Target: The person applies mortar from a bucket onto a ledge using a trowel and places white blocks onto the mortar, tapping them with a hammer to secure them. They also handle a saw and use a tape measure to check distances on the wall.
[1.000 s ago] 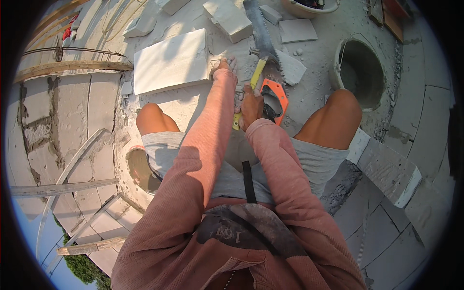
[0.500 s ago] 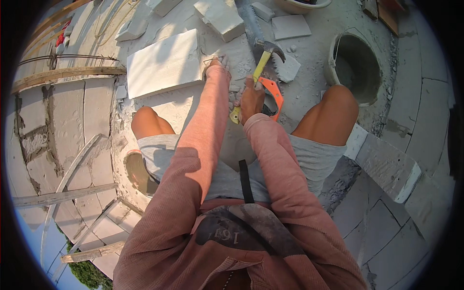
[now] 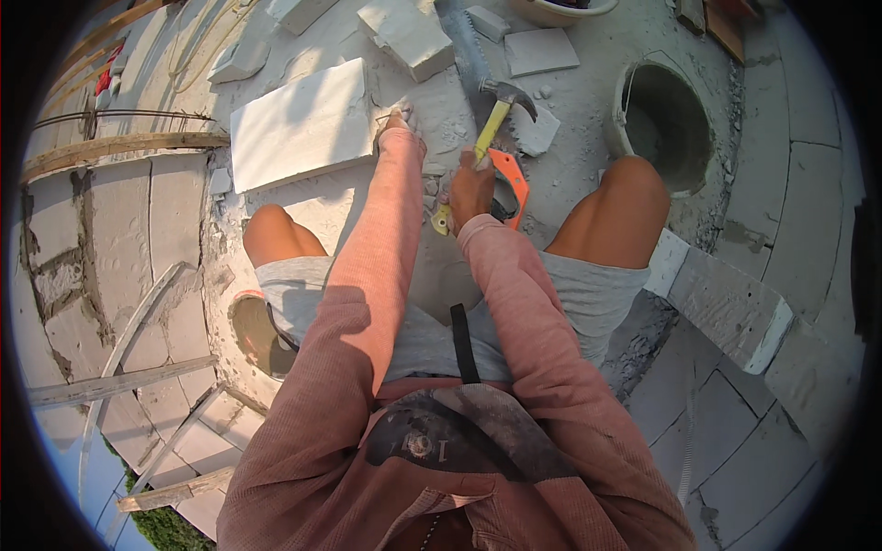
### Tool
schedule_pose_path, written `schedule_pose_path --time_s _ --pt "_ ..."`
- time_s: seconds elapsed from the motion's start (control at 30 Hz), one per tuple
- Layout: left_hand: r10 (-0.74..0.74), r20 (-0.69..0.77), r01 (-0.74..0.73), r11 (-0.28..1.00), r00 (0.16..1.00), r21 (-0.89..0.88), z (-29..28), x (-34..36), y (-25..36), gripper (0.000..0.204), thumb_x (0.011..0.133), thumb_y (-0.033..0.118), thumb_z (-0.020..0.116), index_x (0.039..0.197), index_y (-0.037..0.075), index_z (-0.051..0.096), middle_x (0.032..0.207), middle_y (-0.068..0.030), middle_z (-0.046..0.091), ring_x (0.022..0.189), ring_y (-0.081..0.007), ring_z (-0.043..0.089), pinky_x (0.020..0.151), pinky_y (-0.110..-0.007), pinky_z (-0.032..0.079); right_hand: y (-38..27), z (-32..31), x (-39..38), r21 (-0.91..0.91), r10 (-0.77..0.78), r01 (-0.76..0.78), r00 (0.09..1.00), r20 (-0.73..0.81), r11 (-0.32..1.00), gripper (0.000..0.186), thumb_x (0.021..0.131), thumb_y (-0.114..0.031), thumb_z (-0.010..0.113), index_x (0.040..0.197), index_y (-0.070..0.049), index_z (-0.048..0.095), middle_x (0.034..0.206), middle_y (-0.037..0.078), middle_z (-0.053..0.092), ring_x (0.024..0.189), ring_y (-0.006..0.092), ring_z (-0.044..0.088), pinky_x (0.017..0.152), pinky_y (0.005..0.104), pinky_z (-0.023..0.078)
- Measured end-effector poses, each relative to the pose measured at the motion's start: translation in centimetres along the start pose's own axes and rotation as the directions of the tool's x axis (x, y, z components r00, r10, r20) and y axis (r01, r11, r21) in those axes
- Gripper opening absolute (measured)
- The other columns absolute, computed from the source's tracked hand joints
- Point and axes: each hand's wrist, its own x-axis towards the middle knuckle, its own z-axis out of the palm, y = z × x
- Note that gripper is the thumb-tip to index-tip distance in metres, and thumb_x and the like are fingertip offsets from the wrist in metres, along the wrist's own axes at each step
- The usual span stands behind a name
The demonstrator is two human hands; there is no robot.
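My right hand is wrapped round the yellow handle of a claw hammer, whose head points away from me. Against the right end of a large white block, my left hand is closed on a thin bent metal piece; its exact kind is too small to make out. Just right of the hammer lies a handsaw with an orange handle, its toothed blade running away under the hammer. My right hand partly hides the saw's handle.
A grey-stained bucket stands beyond my right knee, and another bucket is beside my left thigh. Cut white block pieces and a flat slab lie ahead. A basin sits at the far edge. Wooden boards are on the left.
The whole scene has shifted slightly left in view. Both hands keep nearly the same place and grip; the hammer stays beside the saw.
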Motion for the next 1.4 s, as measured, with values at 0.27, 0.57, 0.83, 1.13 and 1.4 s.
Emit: schedule_pose_path --time_s 0.27,0.57,0.83,1.13,1.4 --pt "-0.071 -0.037 0.063 0.980 0.997 -0.188 0.0 -1.7 0.5 0.028 0.100 0.032 0.058 0.121 0.013 0.058 0.097 -0.0024 0.066 0.082 -0.0183 0.068 0.050 -0.033 0.049 1.6 0.9 -1.3 -0.259 -0.032 0.138 0.926 0.375 0.956 0.051 0.098 -0.037 0.050 0.125 0.007 0.050 0.110 0.029 0.064 0.100 0.0436 0.064 0.089 0.0455 0.048" --pt "-0.141 0.073 0.120 0.963 0.987 0.240 -2.2 -3.0 2.7 0.057 0.099 0.043 0.056 0.143 0.009 0.045 0.144 -0.0113 0.052 0.129 -0.0270 0.051 0.105 -0.042 0.041 1.0 1.8 -4.0 0.007 -0.080 0.080 0.984 0.162 0.997 0.017 0.099 -0.024 0.053 0.092 -0.011 0.046 0.073 0.002 0.045 0.047 0.0102 0.040 0.039 0.0293 0.030" --pt "0.316 0.511 -0.394 0.918 0.800 0.049 -14.2 -28.2 15.7 0.062 0.104 0.034 0.050 0.143 -0.013 0.037 0.139 -0.0294 0.051 0.133 -0.0341 0.051 0.110 -0.041 0.044 -2.5 1.7 -1.6 0.252 0.250 -0.306 0.940 0.234 0.918 0.021 0.100 -0.028 0.054 0.093 -0.010 0.046 0.070 0.001 0.042 0.046 0.0107 0.036 0.040 0.0274 0.032" --pt "0.269 -0.899 -0.450 0.888 0.347 0.092 -43.5 -37.6 9.0 0.090 0.087 0.065 0.062 0.150 0.006 0.034 0.147 -0.0197 0.041 0.138 -0.0319 0.042 0.108 -0.042 0.039 -0.5 2.2 1.9 0.072 0.118 -0.138 0.965 0.232 0.988 0.023 0.100 -0.028 0.053 0.090 -0.008 0.047 0.072 0.002 0.043 0.052 0.0127 0.042 0.048 0.0298 0.041" --pt "-0.146 -0.475 -0.285 0.636 0.868 -0.717 -46.1 -32.3 0.3 0.097 0.087 0.063 0.064 0.154 0.008 0.019 0.150 -0.0228 0.029 0.137 -0.0413 0.038 0.112 -0.059 0.037 1.4 -3.2 -1.1 -0.836 -0.386 0.403 0.887 0.256 0.372 0.054 0.098 -0.034 0.057 0.130 0.008 0.047 0.111 0.023 0.058 0.093 0.0367 0.059 0.084 0.0470 0.051"
